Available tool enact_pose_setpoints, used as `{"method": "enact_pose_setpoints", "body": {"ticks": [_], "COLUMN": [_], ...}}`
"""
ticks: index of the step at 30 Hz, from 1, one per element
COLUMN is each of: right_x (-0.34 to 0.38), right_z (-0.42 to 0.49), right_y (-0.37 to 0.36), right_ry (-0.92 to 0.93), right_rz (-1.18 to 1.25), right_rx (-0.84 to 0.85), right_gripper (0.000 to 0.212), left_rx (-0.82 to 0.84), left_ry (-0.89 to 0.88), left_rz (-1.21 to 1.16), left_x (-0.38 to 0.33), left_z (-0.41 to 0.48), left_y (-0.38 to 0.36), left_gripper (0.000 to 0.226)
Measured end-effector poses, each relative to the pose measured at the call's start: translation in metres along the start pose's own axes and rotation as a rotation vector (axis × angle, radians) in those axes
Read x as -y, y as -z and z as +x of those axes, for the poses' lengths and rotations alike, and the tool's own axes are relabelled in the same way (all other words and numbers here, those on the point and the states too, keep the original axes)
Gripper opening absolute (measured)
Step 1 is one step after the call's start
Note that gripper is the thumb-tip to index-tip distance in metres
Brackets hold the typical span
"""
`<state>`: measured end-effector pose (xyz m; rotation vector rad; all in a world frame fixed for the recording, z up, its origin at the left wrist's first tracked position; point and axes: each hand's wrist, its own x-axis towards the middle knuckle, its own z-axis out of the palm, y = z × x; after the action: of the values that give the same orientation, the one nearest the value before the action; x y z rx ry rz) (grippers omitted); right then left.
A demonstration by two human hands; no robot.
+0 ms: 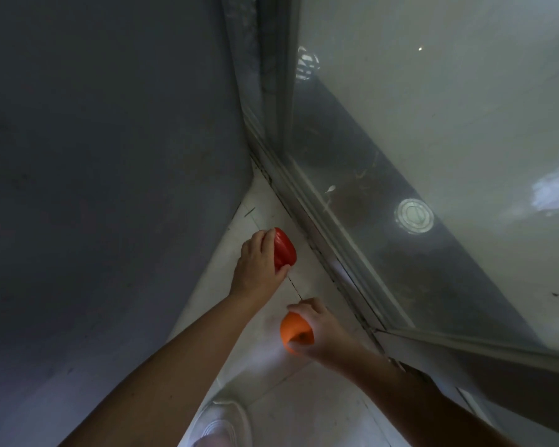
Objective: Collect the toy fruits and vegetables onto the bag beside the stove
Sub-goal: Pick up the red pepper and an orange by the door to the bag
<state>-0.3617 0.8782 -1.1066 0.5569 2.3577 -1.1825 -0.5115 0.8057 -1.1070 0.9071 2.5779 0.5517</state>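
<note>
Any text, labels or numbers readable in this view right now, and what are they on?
None can be read.
Red toy pepper in the left hand: no label showing.
Orange toy in the right hand: no label showing.
Round disc behind the glass: ring pattern only, too blurred for any lettering.

Left hand [261, 260] covers about half the glossy red toy pepper [284, 251], right hand [325, 332] hides part of the orange toy fruit [293, 330]. White shoe [221, 425] gets chopped by the bottom edge.
</note>
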Motion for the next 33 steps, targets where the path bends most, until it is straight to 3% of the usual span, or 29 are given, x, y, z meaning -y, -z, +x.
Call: {"method": "enact_pose_setpoints", "body": {"ticks": [6, 11, 25, 33], "right_x": [-0.001, -0.001, -0.011, -0.008], "right_z": [0.002, 0.001, -0.013, -0.016], "right_y": [-0.006, -0.008, 0.010, 0.018], "right_ry": [-0.010, -0.017, 0.006, 0.012], "right_rz": [0.019, 0.001, -0.004, 0.056], "right_rx": [-0.010, -0.015, -0.153, -0.194], "right_gripper": [0.062, 0.059, 0.058, 0.059], "left_rx": [-0.047, -0.051, 0.023, -0.011], "left_ry": [0.045, 0.090, 0.090, 0.201], "left_rz": [-0.097, -0.159, -0.154, -0.317], "left_x": [0.003, 0.006, -0.002, -0.005], "left_z": [-0.016, -0.029, -0.031, -0.033], "left_y": [0.006, 0.004, -0.023, -0.022], "left_gripper": [0.055, 0.054, 0.089, 0.088]}}
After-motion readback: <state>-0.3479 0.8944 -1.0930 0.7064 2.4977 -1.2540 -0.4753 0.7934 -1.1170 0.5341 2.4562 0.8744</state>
